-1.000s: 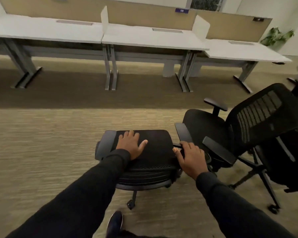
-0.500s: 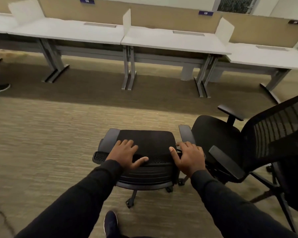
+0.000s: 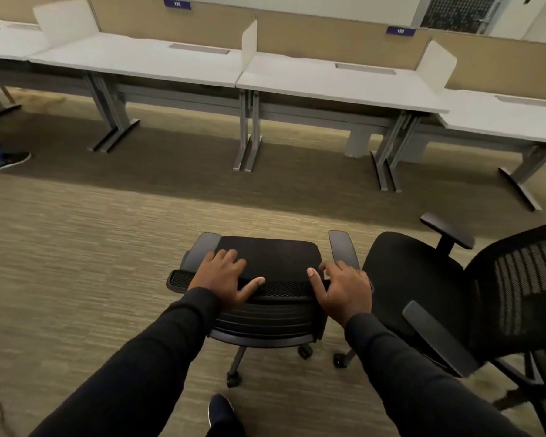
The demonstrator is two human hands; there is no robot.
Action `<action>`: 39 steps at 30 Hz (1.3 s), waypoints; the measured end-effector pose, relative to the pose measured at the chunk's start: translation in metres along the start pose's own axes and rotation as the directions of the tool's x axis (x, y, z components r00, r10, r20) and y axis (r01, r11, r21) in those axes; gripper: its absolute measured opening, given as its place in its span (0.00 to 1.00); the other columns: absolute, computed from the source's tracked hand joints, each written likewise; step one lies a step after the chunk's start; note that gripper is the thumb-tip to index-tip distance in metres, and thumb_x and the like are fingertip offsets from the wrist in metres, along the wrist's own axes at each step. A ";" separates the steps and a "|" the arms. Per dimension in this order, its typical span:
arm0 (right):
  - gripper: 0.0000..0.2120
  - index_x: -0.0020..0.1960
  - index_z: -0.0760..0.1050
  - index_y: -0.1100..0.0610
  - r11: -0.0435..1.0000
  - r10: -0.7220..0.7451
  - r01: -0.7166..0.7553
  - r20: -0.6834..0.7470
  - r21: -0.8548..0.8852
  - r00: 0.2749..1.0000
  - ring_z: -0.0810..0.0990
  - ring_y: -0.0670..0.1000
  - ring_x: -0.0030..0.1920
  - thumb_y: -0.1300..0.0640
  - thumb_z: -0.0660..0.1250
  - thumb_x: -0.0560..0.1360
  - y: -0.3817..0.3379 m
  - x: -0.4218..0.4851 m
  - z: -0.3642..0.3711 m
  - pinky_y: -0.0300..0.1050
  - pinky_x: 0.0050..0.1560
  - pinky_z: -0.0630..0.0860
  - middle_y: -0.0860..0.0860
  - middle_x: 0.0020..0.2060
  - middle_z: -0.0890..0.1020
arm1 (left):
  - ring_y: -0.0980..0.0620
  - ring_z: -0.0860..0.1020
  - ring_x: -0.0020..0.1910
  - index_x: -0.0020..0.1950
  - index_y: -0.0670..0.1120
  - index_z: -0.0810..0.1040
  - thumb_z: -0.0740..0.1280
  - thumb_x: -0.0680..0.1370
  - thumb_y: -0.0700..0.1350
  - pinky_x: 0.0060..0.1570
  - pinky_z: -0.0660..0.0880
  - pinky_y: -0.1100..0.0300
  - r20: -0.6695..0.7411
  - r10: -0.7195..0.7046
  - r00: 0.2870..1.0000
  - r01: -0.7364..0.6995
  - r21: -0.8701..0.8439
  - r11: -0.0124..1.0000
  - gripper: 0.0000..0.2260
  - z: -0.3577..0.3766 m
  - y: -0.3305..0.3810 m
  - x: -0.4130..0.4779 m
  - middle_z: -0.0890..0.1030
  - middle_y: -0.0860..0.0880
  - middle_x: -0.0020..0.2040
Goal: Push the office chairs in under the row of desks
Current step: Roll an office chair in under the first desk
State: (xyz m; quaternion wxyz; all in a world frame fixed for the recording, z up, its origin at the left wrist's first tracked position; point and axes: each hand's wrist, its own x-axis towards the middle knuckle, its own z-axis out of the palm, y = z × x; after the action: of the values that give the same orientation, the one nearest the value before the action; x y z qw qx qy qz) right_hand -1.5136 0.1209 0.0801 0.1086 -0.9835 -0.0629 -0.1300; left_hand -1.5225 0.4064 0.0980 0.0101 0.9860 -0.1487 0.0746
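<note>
A black office chair [image 3: 265, 313] stands on the carpet right in front of me, its back toward me and its seat facing the row of white desks [image 3: 328, 80]. My left hand [image 3: 223, 275] grips the top left of its mesh backrest, fingers draped over the front edge and thumb stretched along the top. At the top right corner, next to the armrest, my right hand [image 3: 341, 288] grips the same backrest. A second black office chair [image 3: 407, 275] stands close on the right, turned sideways, well short of the desks.
Grey desk legs [image 3: 248, 137] stand between the desk bays, with white dividers on top. Another person's shoe and trouser leg [image 3: 8, 159] show at the far left. My own shoe [image 3: 221, 411] is behind the chair's castors. Open carpet lies between the chair and the desks.
The chair has rolled forward and left toward the desks with both hands on it. My left hand slid from the seat side back onto the backrest's top edge.
</note>
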 end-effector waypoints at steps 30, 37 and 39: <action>0.32 0.44 0.78 0.49 0.907 0.421 -0.420 0.007 -0.021 0.907 0.74 0.57 0.54 0.27 0.47 0.74 -0.023 0.422 0.126 0.56 0.53 0.65 0.50 0.46 0.81 | 0.48 0.77 0.39 0.36 0.49 0.77 0.45 0.73 0.76 0.41 0.67 0.53 0.194 -0.068 0.979 0.093 -0.122 0.988 0.35 0.071 -0.222 0.424 0.77 0.50 0.36; 0.29 0.43 0.79 0.49 0.902 0.429 -0.427 0.022 -0.059 0.903 0.74 0.56 0.56 0.28 0.51 0.75 -0.033 0.537 0.157 0.56 0.55 0.64 0.49 0.46 0.82 | 0.48 0.77 0.36 0.35 0.47 0.77 0.48 0.76 0.74 0.41 0.75 0.52 0.199 -0.075 0.977 0.107 -0.153 0.982 0.34 0.083 -0.281 0.518 0.77 0.50 0.34; 0.29 0.42 0.79 0.49 0.904 0.424 -0.421 0.025 -0.079 0.905 0.74 0.56 0.56 0.28 0.51 0.75 -0.040 0.563 0.167 0.56 0.54 0.64 0.49 0.46 0.82 | 0.49 0.76 0.36 0.35 0.47 0.77 0.49 0.76 0.73 0.41 0.75 0.52 0.201 -0.083 0.976 0.115 -0.155 0.981 0.33 0.088 -0.301 0.539 0.77 0.50 0.35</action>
State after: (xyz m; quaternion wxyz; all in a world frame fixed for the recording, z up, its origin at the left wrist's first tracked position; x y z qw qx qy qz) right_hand -0.9394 0.2521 0.0824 0.0974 -0.9796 0.1540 -0.0852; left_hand -0.9118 0.5334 0.0931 0.0811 0.9905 -0.1053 -0.0349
